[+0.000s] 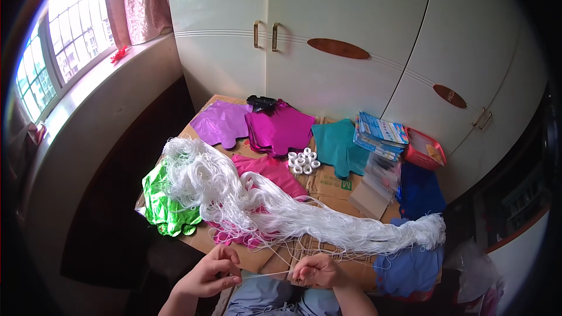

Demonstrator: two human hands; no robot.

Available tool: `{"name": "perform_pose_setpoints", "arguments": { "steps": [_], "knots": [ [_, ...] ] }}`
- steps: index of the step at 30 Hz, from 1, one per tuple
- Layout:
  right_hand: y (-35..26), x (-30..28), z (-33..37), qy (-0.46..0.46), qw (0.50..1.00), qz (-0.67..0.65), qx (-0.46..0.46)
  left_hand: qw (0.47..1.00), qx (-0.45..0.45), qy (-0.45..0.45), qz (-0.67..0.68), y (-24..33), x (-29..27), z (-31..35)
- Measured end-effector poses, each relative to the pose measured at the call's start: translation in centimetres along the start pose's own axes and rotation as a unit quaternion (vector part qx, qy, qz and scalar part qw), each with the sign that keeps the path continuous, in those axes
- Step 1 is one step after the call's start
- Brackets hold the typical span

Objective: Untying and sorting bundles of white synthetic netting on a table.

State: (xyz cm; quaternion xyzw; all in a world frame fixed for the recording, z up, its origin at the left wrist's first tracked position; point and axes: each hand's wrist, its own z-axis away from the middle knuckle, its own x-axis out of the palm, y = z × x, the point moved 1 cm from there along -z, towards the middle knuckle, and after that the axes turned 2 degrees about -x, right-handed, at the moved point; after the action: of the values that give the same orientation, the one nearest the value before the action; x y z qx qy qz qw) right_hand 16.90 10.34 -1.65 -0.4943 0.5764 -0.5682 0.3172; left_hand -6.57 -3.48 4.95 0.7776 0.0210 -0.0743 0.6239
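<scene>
Wardrobe: a white wardrobe (351,35) with brass handles stands on the far side and fills most of the background in front of you.
Window: a barred window (64,41) with a pink curtain is on your far left.
Cardboard: flattened brown cardboard (328,184) lies before you and carries nearly all the other things.
String bundle: a large heap of white strings (257,205) runs across the cardboard from the left to the right; it lies over the pink sheets and reaches the blue ones.
Foil sheets: green sheets (161,205) are on the left, purple (221,123) and magenta (280,130) ones far, teal (335,147) further right, pink (275,171) in the middle, dark blue (420,192) and light blue (410,269) on the right.
Leaflets: a stack of printed blue leaflets (380,133) is far right, with a red basket (424,149) just beside it.
Small rolls: a cluster of small white rolls (302,161) sits between the magenta and teal sheets.
Left hand: your left hand (209,274) is near you, closed, the fingers pinching one end of a single white string (264,275).
Right hand: your right hand (316,270) is closed too and grips the other end.
Single string: it is stretched between your two hands, near the edge of the cardboard, just in front of the big bundle.
</scene>
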Motion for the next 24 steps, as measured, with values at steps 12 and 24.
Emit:
{"name": "perform_pose_setpoints", "arguments": {
  "steps": [12, 24],
  "knots": [
    [1.8, 5.1, -1.6, 0.078, 0.815, 0.550, -0.165, 0.896, 0.088, 0.361, 0.244, -4.9, 1.7, -0.4],
    [0.4, 3.8, -2.4, 0.157, 0.857, 0.453, -0.186, 0.886, 0.142, -0.010, 0.442, -3.9, 2.3, 0.7]
  ]
}}
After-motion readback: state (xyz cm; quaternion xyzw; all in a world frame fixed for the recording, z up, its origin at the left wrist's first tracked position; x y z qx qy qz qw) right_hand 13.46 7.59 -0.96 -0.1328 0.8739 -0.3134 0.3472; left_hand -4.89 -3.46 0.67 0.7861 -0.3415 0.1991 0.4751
